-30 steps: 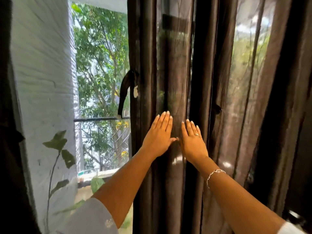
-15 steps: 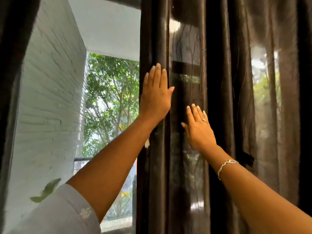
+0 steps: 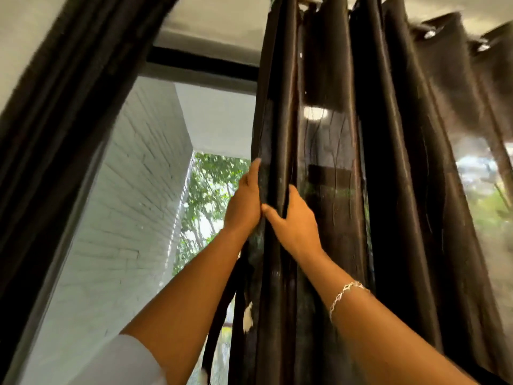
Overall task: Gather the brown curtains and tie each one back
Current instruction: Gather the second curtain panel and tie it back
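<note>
Left hand (image 3: 244, 207) and right hand (image 3: 294, 227) meet on the curtain (image 3: 336, 212) edge, brick wall (image 3: 133, 195) left, apparently outside.

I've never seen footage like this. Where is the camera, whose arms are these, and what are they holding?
No machine here: a person wears a camera on the head, so you look along their own arms, up at a window. The left hand rests stretched out along the edge of a brown curtain; the right hand grips a fold of it. Outside are a white brick wall and trees.
</note>
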Demonstrator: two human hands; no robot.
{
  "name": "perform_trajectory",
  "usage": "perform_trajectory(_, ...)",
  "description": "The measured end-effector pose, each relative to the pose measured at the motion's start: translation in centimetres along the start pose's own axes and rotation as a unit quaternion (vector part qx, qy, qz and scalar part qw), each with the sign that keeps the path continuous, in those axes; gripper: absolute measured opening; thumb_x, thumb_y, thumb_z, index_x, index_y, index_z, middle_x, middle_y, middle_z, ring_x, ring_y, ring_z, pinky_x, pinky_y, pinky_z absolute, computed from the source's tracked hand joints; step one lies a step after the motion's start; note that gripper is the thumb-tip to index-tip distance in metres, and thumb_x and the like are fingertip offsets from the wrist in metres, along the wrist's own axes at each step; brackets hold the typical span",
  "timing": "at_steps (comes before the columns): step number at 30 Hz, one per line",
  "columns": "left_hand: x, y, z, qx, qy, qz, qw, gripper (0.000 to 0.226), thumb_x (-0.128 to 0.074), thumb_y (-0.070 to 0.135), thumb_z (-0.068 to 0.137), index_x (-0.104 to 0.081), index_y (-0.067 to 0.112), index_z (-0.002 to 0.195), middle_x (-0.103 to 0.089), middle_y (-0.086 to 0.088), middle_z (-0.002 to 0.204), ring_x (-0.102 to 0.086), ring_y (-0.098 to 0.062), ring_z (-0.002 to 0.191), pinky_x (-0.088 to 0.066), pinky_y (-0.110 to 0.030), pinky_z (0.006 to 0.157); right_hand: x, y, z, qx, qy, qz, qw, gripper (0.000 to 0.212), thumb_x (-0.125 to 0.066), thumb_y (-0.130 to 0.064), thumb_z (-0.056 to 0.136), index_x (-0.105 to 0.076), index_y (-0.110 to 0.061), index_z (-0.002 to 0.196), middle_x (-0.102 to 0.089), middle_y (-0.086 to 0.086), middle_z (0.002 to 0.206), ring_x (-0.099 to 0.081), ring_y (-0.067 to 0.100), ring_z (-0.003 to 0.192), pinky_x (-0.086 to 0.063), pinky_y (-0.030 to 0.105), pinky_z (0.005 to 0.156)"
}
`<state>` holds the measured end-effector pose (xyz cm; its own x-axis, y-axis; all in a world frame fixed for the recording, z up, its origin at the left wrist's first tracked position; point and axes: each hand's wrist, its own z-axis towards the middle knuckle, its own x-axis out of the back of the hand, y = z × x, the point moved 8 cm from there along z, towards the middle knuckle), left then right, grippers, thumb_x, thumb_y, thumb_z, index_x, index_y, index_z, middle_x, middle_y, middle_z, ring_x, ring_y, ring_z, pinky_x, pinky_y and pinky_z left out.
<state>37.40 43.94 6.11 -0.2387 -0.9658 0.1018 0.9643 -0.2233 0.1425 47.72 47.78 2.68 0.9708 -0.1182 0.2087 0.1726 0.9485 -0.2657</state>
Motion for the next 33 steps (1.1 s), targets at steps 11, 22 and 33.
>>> perform_trajectory(11,6.9,-3.9,1.2,-0.008,0.028,0.041,0.999,0.027,-0.058,0.012,0.088,-0.066,0.014,0.113,-0.066,-0.009,0.115,-0.062,-0.025,0.1,-0.045,-0.022,0.079,-5.5,-3.2,2.6,0.064,-0.095,-0.041,0.993,0.069,-0.04,0.002,0.092,-0.005,-0.014,0.149,-0.015,0.006,0.157,-0.026,0.02,0.141,-0.028,0.029,0.112)
perform_trajectory(22,25.4,-12.8,4.7,0.008,0.091,0.184,0.979,0.034,-0.053,0.001,0.076,-0.066,-0.005,0.106,-0.063,-0.027,0.114,-0.061,-0.041,0.104,-0.045,-0.04,0.093,-19.3,-19.9,7.1,0.108,-0.13,0.002,0.986,0.057,-0.038,-0.001,0.092,-0.02,-0.007,0.146,-0.026,0.018,0.151,-0.036,0.032,0.134,-0.032,0.033,0.103)
perform_trajectory(33,35.3,-19.4,1.2,0.045,0.135,0.208,0.968,0.044,-0.057,-0.017,0.073,-0.063,-0.002,0.114,-0.057,-0.021,0.126,-0.055,-0.035,0.117,-0.036,-0.028,0.097,-27.2,-30.6,3.9,0.149,-0.146,0.15,0.966,0.051,-0.04,0.004,0.087,-0.036,-0.007,0.137,-0.037,0.016,0.145,-0.041,0.035,0.128,-0.034,0.037,0.102)
